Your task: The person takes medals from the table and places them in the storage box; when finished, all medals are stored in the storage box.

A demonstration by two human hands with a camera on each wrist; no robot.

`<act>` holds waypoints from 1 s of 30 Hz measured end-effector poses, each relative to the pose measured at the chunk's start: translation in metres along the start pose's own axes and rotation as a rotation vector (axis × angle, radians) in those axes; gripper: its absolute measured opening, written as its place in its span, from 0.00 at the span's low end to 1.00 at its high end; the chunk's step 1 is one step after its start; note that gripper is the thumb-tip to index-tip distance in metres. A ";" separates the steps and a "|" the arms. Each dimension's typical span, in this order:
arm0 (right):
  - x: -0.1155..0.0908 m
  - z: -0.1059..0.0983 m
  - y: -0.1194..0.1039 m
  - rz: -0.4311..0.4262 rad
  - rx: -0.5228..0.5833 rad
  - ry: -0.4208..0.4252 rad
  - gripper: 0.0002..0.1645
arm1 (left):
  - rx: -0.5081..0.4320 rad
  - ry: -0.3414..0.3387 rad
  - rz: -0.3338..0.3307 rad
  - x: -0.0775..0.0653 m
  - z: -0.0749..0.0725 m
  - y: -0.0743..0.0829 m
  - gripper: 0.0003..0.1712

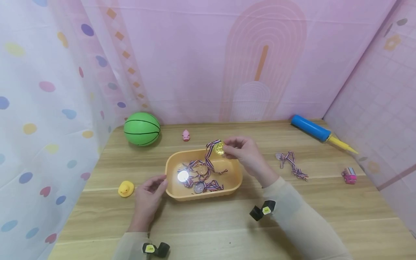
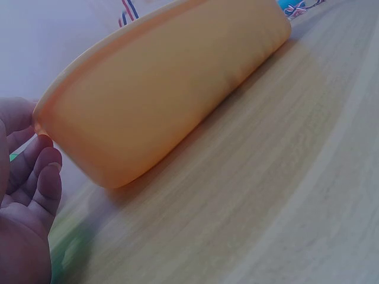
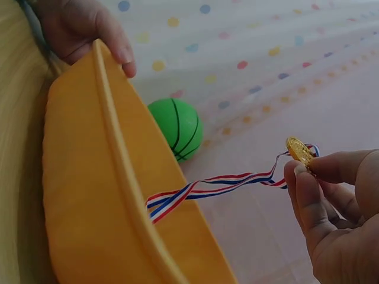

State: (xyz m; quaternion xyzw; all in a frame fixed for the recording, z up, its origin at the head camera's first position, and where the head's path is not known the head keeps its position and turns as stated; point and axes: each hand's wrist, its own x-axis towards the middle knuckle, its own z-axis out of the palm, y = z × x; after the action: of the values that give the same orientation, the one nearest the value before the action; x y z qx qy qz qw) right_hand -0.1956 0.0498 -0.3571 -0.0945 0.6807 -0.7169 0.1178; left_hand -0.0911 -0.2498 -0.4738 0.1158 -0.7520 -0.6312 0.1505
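Note:
Between thumb and fingers my right hand (image 1: 244, 153) pinches a gold medal (image 1: 219, 148) above the far right side of an orange plastic basin (image 1: 238, 177). The medal's red, white and blue striped ribbon (image 3: 228, 180) trails down into the basin. At the basin's left end my left hand (image 1: 151, 193) grips the rim, with fingertips right at the edge in the left wrist view. Inside the basin lie a silver medal (image 1: 199, 187), a bronze-coloured medal (image 1: 202, 170) and a brightly glaring medal (image 1: 183, 176), among tangled striped ribbons.
Left of the basin sits a yellow rubber duck (image 1: 125, 188). Behind stand a green ball (image 1: 142, 129) and a small pink toy (image 1: 186, 135). To the right lie a silver medal with ribbon (image 1: 293, 166), a blue and yellow pump (image 1: 312, 128) and a pink toy (image 1: 349, 177).

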 end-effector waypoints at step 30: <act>0.018 0.006 0.048 0.169 -0.245 -0.086 0.10 | -0.004 0.002 -0.002 -0.002 0.001 0.003 0.14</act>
State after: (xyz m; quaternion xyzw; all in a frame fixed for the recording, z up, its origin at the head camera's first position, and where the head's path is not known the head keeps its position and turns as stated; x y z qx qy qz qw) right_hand -0.2089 0.0370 -0.4051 -0.0812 0.7630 -0.6112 0.1941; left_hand -0.0894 -0.2481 -0.4712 0.1171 -0.7505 -0.6327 0.1508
